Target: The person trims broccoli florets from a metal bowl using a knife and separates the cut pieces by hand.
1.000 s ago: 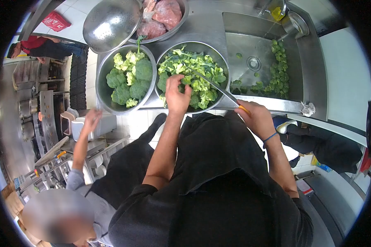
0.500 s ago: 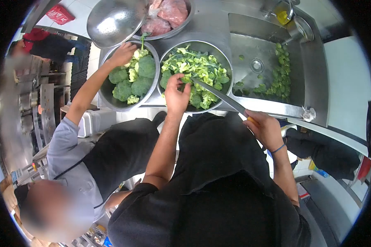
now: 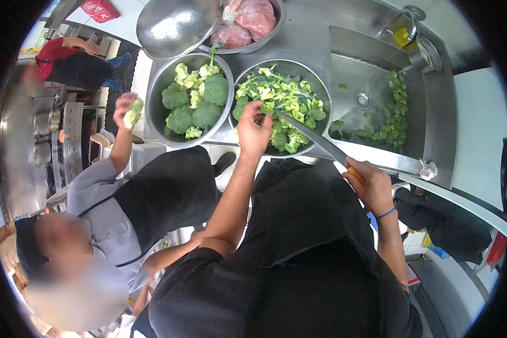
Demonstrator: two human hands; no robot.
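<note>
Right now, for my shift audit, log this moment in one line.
left hand: at broccoli piece, over metal bowl; right hand: gripping knife; co-worker's hand: holding pale-green piece

Silver stainless-steel counter (image 3: pixel 304 34): round silver metal bowl (image 3: pixel 154 107) at near left corner, green broccoli heads (image 3: pixel 215 90) in it. Just right, along near edge, second round silver metal bowl (image 3: pixel 319 84); chopped pale-green broccoli pieces (image 3: pixel 290 84) inside. Behind the first, round silver metal basin (image 3: pixel 281 25) with bagged pink meat (image 3: pixel 255 18); domed silver metal colander (image 3: pixel 177 28) overlaps basin's left rim, by counter's left edge. Right end: rectangular silver steel sink (image 3: pixel 377 62), small green florets (image 3: pixel 399 104) along its right wall, crumpled white wad (image 3: pixel 427 169) at its near right corner. Long orange-handled steel knife (image 3: pixel 315 138) slants from second bowl across near edge.
</note>
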